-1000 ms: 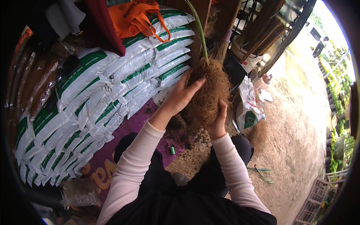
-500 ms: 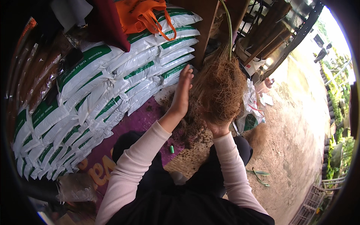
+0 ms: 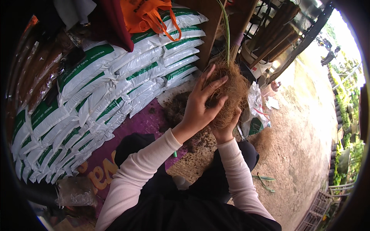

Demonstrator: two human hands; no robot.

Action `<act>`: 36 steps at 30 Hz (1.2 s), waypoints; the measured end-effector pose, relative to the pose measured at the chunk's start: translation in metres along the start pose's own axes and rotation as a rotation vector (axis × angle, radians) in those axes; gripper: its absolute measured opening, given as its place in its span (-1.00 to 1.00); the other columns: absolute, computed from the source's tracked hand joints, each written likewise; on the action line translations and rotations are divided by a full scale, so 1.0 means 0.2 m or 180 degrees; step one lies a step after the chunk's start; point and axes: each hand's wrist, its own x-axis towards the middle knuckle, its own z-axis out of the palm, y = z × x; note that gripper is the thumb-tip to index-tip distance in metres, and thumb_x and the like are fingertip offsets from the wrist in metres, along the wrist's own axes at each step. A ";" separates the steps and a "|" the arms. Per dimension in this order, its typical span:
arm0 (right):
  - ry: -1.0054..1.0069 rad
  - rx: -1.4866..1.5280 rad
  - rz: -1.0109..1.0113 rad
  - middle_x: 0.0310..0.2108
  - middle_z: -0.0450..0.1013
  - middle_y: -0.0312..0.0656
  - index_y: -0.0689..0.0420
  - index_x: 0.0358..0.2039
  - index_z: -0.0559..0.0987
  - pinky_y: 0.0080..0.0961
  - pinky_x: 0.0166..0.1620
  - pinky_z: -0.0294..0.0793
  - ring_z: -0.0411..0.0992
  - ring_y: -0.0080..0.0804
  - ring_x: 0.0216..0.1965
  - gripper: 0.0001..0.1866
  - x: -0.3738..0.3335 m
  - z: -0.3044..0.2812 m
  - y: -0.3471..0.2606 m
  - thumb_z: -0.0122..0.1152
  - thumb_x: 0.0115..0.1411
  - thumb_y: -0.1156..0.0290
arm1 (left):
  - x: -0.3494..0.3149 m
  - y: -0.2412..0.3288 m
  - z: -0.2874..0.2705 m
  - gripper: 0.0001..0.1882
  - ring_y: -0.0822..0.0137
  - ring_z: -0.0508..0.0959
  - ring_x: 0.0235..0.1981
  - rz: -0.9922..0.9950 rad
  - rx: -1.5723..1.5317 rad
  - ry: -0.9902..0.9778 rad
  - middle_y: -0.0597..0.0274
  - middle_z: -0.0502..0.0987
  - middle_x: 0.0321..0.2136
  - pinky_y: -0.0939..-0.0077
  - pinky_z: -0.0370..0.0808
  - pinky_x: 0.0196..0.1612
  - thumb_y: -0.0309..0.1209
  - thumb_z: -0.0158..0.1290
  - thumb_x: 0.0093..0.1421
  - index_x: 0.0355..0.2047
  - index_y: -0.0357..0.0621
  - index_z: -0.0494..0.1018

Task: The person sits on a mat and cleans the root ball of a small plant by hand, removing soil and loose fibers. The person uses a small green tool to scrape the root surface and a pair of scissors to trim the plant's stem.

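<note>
A ball of brown coconut fibre (image 3: pixel 236 86) stands in front of me, with a long green leaf (image 3: pixel 227 36) rising from its top. My left hand (image 3: pixel 197 109) lies against its left side, fingers spread and curved over the fibre. Under the ball's lower right side, my right hand (image 3: pixel 226 130) cups and supports it, thumb up along the edge. Part of the right hand's fingers is hidden by the fibre. Dark loose soil (image 3: pixel 178 109) lies on the ground left of the ball.
White and green filled bags (image 3: pixel 127 71) are stacked at left, an orange tote bag (image 3: pixel 144 17) on top. A crumpled plastic bag (image 3: pixel 254 102) lies right of the ball; behind it stands a white bucket (image 3: pixel 256 61). Cut leaves (image 3: pixel 266 183) lie on the concrete floor (image 3: pixel 296 146).
My left hand has come in from the left and now rests on the fibre ball. The ball has shifted slightly left and looks more compact, with the right hand still beneath it.
</note>
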 end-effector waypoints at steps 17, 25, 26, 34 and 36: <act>0.0043 -0.0404 -0.0106 0.11 0.33 -0.16 0.08 0.14 0.31 -0.24 0.21 0.25 0.31 -0.26 0.12 -0.39 0.00 0.03 0.01 -0.18 0.24 -0.09 | 0.00 0.02 -0.01 -0.33 -0.14 0.02 0.32 0.0330 0.0753 0.0939 -0.17 0.09 0.25 -0.20 -0.07 0.26 -0.05 -0.12 0.22 0.22 -0.24 0.19; -0.0202 -0.0659 -0.0560 0.13 0.28 -0.08 0.15 0.16 0.26 -0.26 0.19 0.26 0.29 -0.23 0.14 -0.46 0.05 -0.11 0.04 -0.19 0.27 0.11 | -0.06 0.07 0.04 -0.10 -0.35 -0.27 0.34 0.0245 0.1675 -0.0210 -0.39 -0.28 0.31 -0.35 -0.37 0.24 0.12 -0.21 0.23 0.31 -0.37 -0.14; -0.0145 -0.0405 -0.0444 0.15 0.27 -0.09 0.13 0.16 0.28 -0.25 0.22 0.23 0.28 -0.23 0.15 -0.45 0.04 -0.12 0.05 -0.20 0.28 0.05 | -0.06 0.04 0.05 -0.09 -0.36 -0.27 0.33 0.0029 0.1494 -0.0147 -0.39 -0.28 0.31 -0.35 -0.37 0.24 0.12 -0.22 0.24 0.32 -0.37 -0.17; -0.0242 -0.0319 -0.0042 0.21 0.23 -0.08 0.14 0.22 0.22 -0.23 0.24 0.22 0.25 -0.19 0.19 -0.38 0.04 -0.14 0.08 -0.17 0.25 0.02 | -0.05 -0.09 0.05 0.15 0.13 0.27 0.19 -0.1174 -0.1646 0.0182 -0.12 0.13 0.21 0.31 0.28 0.19 -0.17 0.35 -0.06 0.30 -0.38 -0.20; -0.0250 -0.0345 -0.0021 0.19 0.24 -0.07 0.15 0.22 0.21 -0.22 0.23 0.25 0.27 -0.19 0.18 -0.39 0.03 -0.13 0.08 -0.17 0.26 0.04 | -0.03 -0.08 0.03 0.00 0.24 0.37 0.08 -0.1459 -0.2087 0.0098 0.00 0.27 0.12 0.37 0.34 0.14 -0.25 0.34 -0.04 0.25 -0.34 -0.03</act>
